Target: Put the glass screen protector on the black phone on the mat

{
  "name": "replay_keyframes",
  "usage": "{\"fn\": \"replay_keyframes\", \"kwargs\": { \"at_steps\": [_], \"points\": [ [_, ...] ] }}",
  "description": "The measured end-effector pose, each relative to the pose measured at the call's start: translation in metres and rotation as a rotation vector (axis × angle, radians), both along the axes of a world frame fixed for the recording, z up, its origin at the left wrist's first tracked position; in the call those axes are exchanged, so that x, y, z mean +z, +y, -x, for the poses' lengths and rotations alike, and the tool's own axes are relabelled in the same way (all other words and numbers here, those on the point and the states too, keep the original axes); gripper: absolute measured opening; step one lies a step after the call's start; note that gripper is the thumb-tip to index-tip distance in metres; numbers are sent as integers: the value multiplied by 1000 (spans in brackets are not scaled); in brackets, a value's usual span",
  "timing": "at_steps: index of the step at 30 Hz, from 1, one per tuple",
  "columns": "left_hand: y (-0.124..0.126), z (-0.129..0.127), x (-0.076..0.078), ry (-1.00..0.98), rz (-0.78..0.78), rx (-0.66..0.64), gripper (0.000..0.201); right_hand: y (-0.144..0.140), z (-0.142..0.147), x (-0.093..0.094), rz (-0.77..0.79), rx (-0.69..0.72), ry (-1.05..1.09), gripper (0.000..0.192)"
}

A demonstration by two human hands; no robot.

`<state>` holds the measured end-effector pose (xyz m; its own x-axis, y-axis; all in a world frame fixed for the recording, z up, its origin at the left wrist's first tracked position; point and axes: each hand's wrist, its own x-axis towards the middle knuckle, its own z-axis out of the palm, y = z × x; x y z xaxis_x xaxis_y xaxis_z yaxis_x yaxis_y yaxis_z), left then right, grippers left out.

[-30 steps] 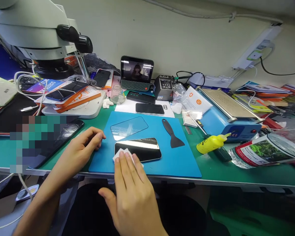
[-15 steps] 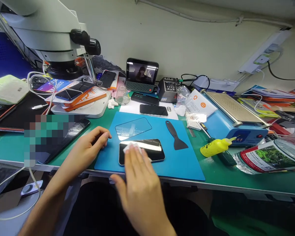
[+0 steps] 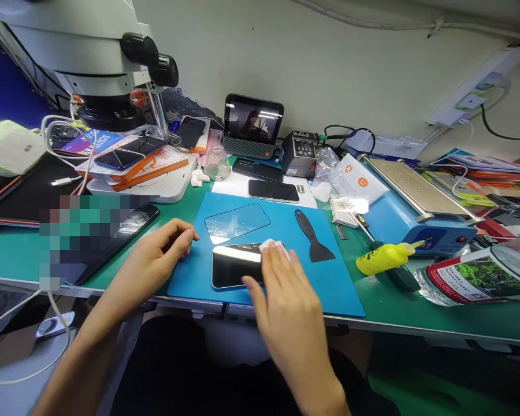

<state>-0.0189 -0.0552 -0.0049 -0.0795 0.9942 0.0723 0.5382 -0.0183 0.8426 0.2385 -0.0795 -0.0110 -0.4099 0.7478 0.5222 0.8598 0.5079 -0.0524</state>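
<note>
A blue work mat [image 3: 325,289] was laid on the green bench, with a phone [image 3: 234,266] lying screen-up on it, flat for wiping. The right hand [image 3: 286,300] was spread flat, pressing a white wipe [image 3: 269,245] onto the phone's right end. The left hand [image 3: 156,260] rested loosely curled, empty, at the mat's edge. Since the earlier frame, the wipe had been carried rightward across the screen.

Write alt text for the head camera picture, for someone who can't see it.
The right hand presses a white wipe onto a black phone lying on a blue mat. The left hand rests at the mat's edge, beside a screen protector and black scraper.
</note>
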Motion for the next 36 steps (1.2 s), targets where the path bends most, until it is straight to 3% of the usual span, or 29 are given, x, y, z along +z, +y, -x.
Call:
{"fn": "replay_keyframes", "kwargs": {
  "at_steps": [4,7,9,12,14,19,23,28,31,36],
  "points": [
    [1,0,-2,-13,-14,-3,40,-16,40,-1,58,166,51,61],
    [1,-1,-1,-23,-19,-2,40,-31,35,-1,36,318,49,54],
    [1,-2,0,-15,-13,-4,40,-31,20,1,26,302,53,48],
    [0,-3,3,0,-7,-3,40,-17,9,3,40,158,53,48],
    [0,-4,4,-1,-11,0,41,-5,18,3,73,117,52,54],
    [1,-2,1,-26,-23,-5,41,-3,51,1,134,240,73,60],
    [1,0,-2,-17,-12,1,41,-18,21,3,112,300,32,51],
    [0,2,-3,10,-8,2,41,-3,-30,6,63,105,-30,51],
    [0,2,-3,9,-10,10,42,2,-38,4,77,61,-35,53],
    [0,0,-2,-5,5,2,42,-21,-40,2,51,139,-15,56]
  ]
}}
